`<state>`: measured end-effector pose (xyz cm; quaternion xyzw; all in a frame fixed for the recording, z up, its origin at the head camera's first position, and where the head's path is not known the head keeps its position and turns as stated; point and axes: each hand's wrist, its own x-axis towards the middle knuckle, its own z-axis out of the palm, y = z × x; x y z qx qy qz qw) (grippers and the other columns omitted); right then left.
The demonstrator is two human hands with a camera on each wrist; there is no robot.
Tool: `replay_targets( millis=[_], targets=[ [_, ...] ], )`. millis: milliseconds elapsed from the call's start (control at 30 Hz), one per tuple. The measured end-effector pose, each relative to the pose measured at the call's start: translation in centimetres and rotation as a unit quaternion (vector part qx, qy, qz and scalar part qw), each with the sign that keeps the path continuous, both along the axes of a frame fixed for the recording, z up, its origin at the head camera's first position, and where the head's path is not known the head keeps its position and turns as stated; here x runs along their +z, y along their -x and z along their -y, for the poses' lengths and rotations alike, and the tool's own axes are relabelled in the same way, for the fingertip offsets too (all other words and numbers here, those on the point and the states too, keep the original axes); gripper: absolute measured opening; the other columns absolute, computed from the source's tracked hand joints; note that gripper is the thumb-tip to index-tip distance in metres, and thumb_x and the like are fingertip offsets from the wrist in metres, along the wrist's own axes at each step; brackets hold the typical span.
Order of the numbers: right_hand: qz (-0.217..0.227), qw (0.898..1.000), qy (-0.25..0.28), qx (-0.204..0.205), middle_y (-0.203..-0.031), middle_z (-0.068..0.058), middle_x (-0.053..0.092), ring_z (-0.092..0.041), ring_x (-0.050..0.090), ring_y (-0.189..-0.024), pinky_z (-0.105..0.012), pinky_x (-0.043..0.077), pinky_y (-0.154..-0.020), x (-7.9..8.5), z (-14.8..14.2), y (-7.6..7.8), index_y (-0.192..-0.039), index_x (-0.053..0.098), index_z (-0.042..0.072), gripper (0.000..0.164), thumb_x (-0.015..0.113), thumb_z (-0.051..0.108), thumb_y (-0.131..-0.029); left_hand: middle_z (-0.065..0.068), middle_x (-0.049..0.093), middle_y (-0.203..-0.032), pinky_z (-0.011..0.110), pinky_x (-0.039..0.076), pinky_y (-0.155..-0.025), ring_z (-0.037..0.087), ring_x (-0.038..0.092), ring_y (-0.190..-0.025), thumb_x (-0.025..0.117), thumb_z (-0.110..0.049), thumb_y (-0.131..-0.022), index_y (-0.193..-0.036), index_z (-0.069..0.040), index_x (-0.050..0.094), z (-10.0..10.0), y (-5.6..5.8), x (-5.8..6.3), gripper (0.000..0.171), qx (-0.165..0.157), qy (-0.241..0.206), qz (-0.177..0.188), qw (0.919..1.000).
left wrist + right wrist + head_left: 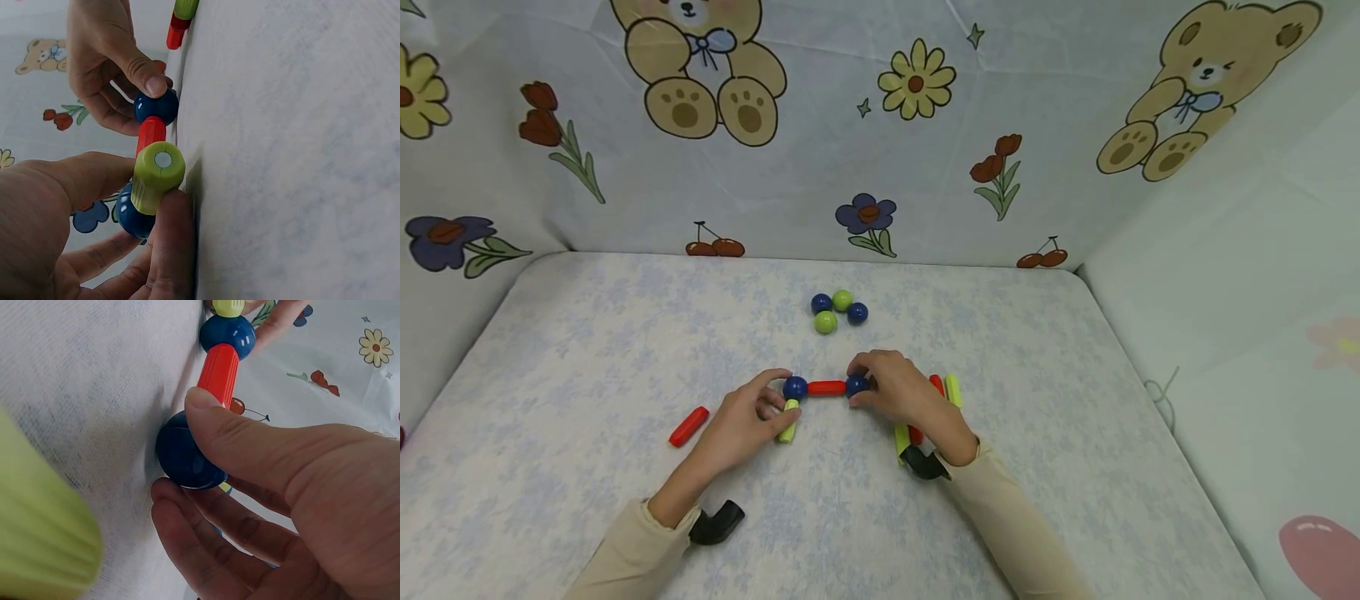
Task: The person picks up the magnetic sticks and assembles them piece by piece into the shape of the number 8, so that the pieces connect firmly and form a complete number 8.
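Observation:
A red rod [827, 388] joins two shiny blue balls in a row on the table. From the left blue ball [795, 387] a yellow-green rod [160, 170] with a silvery disc in its end points toward the person. My left hand [741, 425] pinches around this joint, thumb and fingers on the green rod and the ball. The right blue ball [187, 453] is gripped between the thumb and fingers of my right hand [898, 392].
Two blue and two green balls [842, 301] cluster farther back. A loose red rod [688, 427] lies left of the left hand. Red and green rods [952, 389] lie beside and partly under the right forearm. Black wrist pieces [717, 523] stick out at both sleeves. A printed cloth rises behind the table.

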<state>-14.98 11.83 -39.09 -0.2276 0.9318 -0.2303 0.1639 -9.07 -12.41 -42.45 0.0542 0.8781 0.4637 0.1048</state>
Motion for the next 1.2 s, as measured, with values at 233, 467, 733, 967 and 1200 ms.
replay_targets(
  millis=[233, 467, 733, 967, 1200],
  targets=[
    [0.007, 1.000, -0.012, 0.021, -0.111, -0.003, 0.070, -0.015, 0.064, -0.093, -0.032, 0.054, -0.082, 0.7, -0.4, 0.7, -0.120, 0.068, 0.011, 0.040, 0.079, 0.031, -0.088, 0.005, 0.068, -0.100, 0.029, 0.048, -0.064, 0.013, 0.061, -0.072, 0.070, -0.023, -0.095, -0.143, -0.011, 0.051, 0.3, 0.3, -0.2, 0.053, -0.013, -0.010, 0.016, 0.9997],
    [-0.027, 1.000, -0.007, 0.011, -0.115, -0.008, 0.070, -0.019, 0.066, -0.093, -0.031, 0.055, -0.079, 1.8, -0.9, 3.6, -0.123, 0.067, 0.007, 0.037, 0.072, 0.031, -0.094, 0.006, 0.067, -0.099, 0.029, 0.049, -0.063, 0.014, 0.063, -0.069, 0.070, -0.022, -0.095, -0.143, -0.013, 0.051, 0.4, 0.4, -0.3, 0.053, -0.014, -0.028, 0.032, 0.9990],
    [-0.070, 0.997, -0.013, -0.027, -0.122, -0.011, 0.068, -0.024, 0.067, -0.100, -0.035, 0.056, -0.084, 1.4, -0.8, 6.8, -0.127, 0.065, 0.005, 0.038, 0.072, 0.023, -0.094, 0.005, 0.066, -0.099, 0.028, 0.048, -0.062, 0.014, 0.062, -0.070, 0.070, -0.023, -0.095, -0.142, -0.015, 0.051, 0.4, 0.5, -0.5, 0.051, -0.011, -0.027, 0.034, 0.9990],
    [-0.087, 0.996, -0.002, -0.035, -0.133, -0.013, 0.060, -0.027, 0.066, -0.104, -0.038, 0.055, -0.089, 0.5, -0.7, 8.3, -0.134, 0.060, 0.008, 0.041, 0.070, 0.017, -0.096, 0.006, 0.066, -0.099, 0.028, 0.047, -0.061, 0.014, 0.062, -0.069, 0.071, -0.022, -0.094, -0.141, -0.014, 0.052, 0.3, 0.5, -0.4, 0.051, -0.007, -0.031, 0.036, 0.9988],
    [-0.081, 0.997, -0.007, -0.012, -0.135, -0.014, 0.060, -0.028, 0.064, -0.111, -0.039, 0.052, -0.096, -0.3, -0.2, 8.9, -0.137, 0.057, 0.007, 0.042, 0.068, 0.013, -0.096, 0.006, 0.065, -0.098, 0.027, 0.046, -0.061, 0.015, 0.060, -0.071, 0.073, -0.023, -0.092, -0.142, -0.014, 0.052, 0.3, 0.4, -0.4, 0.055, -0.007, -0.030, 0.031, 0.9991]
  ],
)
